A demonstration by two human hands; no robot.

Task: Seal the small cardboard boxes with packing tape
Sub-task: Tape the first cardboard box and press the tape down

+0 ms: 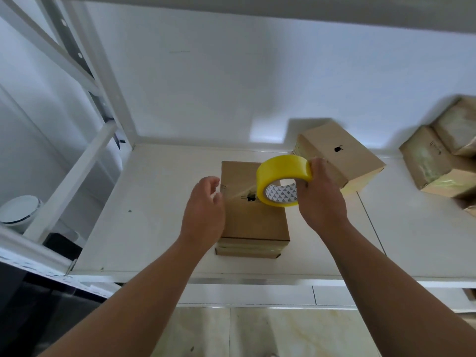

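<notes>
Item: small cardboard box (pixel 253 217) on white shelf (pixel 154 228), tape drawn across its top.

Your right hand (pixel 320 199) grips the yellow tape roll (pixel 282 180), held above the box's far right corner. A clear strip (pixel 238 193) runs from the roll to your left hand (pixel 204 210), fingers loosely curled at the box's left edge; whether they pinch the strip, you cannot tell. A second box (pixel 340 157) sits behind the roll; stacked boxes (pixel 443 155) lie far right.
</notes>
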